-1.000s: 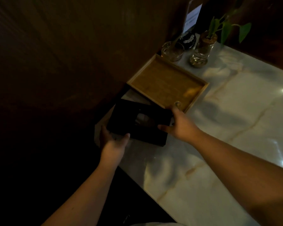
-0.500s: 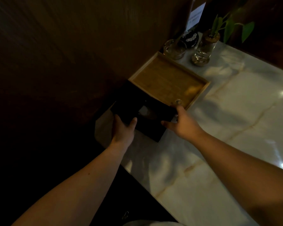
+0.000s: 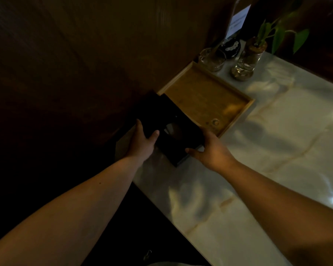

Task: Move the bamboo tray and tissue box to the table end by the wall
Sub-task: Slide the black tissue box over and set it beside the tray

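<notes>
Though dim, tray point(image 3: 204, 93) beside box point(image 3: 173, 129).

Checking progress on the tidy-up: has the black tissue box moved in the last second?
Yes. The tissue box has gone toward the wall, and its far corner now overlaps the bamboo tray, which has stayed put.

One bamboo tray point(image 3: 206, 98) sitting, one black tissue box point(image 3: 171, 127), two hands point(image 3: 142, 144) showing, two glass vessels point(image 3: 212, 59), one card sign point(image 3: 236, 22) standing.
</notes>
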